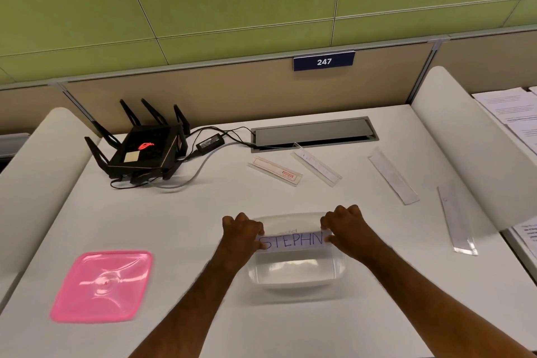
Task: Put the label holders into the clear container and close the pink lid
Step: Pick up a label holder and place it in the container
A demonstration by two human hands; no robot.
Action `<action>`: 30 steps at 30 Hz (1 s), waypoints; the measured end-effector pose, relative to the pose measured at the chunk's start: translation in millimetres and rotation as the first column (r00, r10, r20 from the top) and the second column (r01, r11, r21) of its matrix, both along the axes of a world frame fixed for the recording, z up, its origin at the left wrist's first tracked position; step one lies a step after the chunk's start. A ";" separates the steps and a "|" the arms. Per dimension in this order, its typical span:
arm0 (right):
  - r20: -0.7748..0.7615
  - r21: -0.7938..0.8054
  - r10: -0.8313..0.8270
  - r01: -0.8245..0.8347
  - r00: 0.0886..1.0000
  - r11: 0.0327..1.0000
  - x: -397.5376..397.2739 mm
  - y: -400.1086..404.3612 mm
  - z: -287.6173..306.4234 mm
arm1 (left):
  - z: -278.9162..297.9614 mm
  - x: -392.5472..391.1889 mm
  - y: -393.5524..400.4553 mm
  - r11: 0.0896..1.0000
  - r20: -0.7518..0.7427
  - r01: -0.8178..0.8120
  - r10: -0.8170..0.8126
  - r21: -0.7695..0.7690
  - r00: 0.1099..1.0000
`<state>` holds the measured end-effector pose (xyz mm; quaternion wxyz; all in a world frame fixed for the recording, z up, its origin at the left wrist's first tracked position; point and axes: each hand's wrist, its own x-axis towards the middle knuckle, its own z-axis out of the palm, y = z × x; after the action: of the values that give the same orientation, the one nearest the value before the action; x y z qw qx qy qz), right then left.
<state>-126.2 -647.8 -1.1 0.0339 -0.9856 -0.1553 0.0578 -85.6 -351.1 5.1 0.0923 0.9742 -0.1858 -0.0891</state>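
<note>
**A person lowering the first label holder into the clear container**

A person is standing at a white desk [203, 227], both bare arms reaching forward. The left hand [242, 237] and the right hand [345, 231] are each pinching one end of a label holder [293, 241], a long strip with a name handwritten in blue. The fingers of both hands are curled closed around its ends. They are holding it level across the open top of the clear container [296, 273], which is sitting near the front edge of the desk, roughly at its middle. Whether the strip is touching the rim is too hard to tell.

The container looks empty apart from this strip, so the job seems to be in its early stage: placing the holders, one at a time.

Four more label holders are lying on the desk, well apart from the container: one with a red tag [274, 171] and a clear one [318, 167] toward the back edge, a white one [393, 176] further right, and another [457, 219] near the right edge.

The pink lid [101, 285] is lying flat near the front left corner, apart from the container.

A black router [145, 148] is sitting at the back left.

Next, the strip likely needs tilting or angling, since it appears about as long as the container is wide, before the hands release it.
</note>
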 end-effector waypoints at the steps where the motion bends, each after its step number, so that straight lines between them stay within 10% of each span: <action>1: 0.003 -0.046 0.010 -0.010 1.000 0.999 1.3 2.1 -0.5 | -0.8 0.7 -2.2 0.999 0.015 0.025 -0.025 0.037 1.000; 11: -0.037 -0.222 0.009 -0.017 0.999 0.975 7.6 16.4 -5.0 | -11.0 4.6 -16.2 0.897 0.016 0.234 -0.259 0.374 0.966; 30: 0.093 -0.172 0.030 -0.014 0.995 0.985 12.1 25.0 -0.8 | -9.4 7.8 -21.2 0.890 0.097 0.266 -0.322 0.371 0.942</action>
<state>-114.1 -622.8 -1.9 -0.0592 -0.9847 -0.1620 0.0242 -77.9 -372.3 -4.2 -0.1133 0.9392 -0.3189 -0.0573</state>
